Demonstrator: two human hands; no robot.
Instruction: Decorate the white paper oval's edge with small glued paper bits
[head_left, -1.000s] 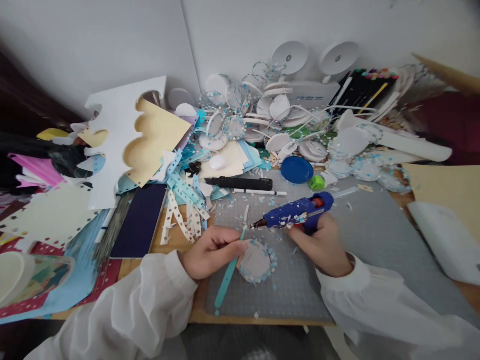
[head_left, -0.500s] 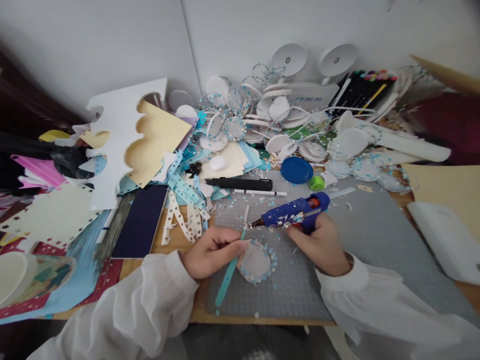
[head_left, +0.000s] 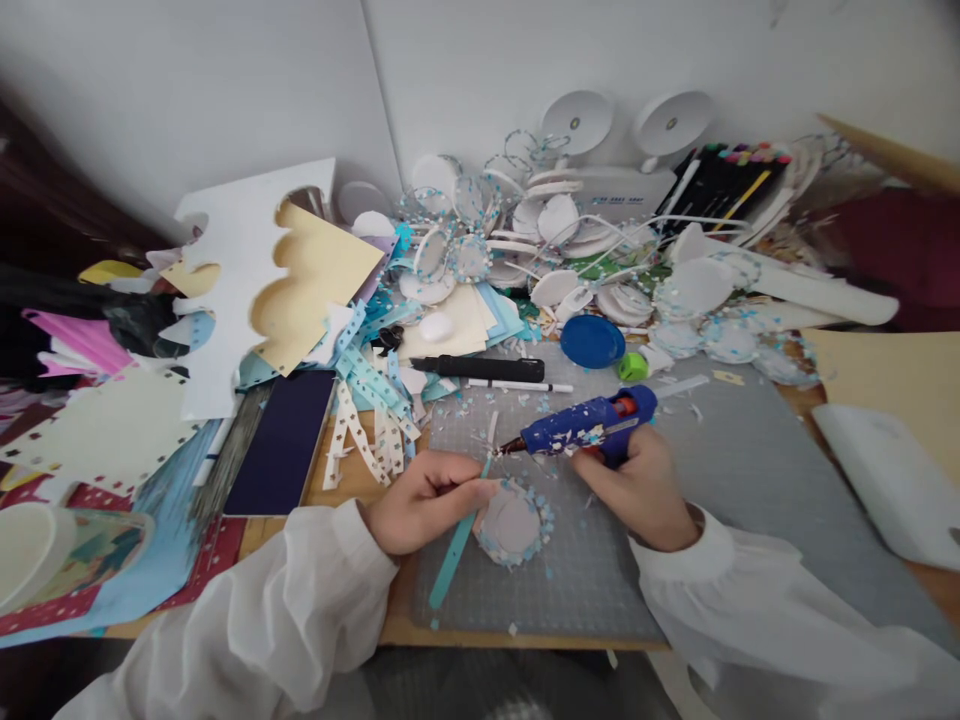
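Grey cutting mat (head_left: pixel 720 480) (scrap-strewn), white wall (head_left: pixel 225 90).

One head-worn camera looks forward and down (close) over the cluttered desk (head_left: pixel 360 620).

the glue gun (head_left: pixel 581 428) is dark blue, flecked with pale scraps, with an orange trigger. the strip (head_left: pixel 457 545) is light blue. the disc (head_left: pixel 512 522) is white, rimmed with blue-and-white bits. the mat (head_left: pixel 675 560) is grey with a fine grid. the lid (head_left: pixel 592 341) is blue, the sleeves (head_left: pixel 285 610) white.
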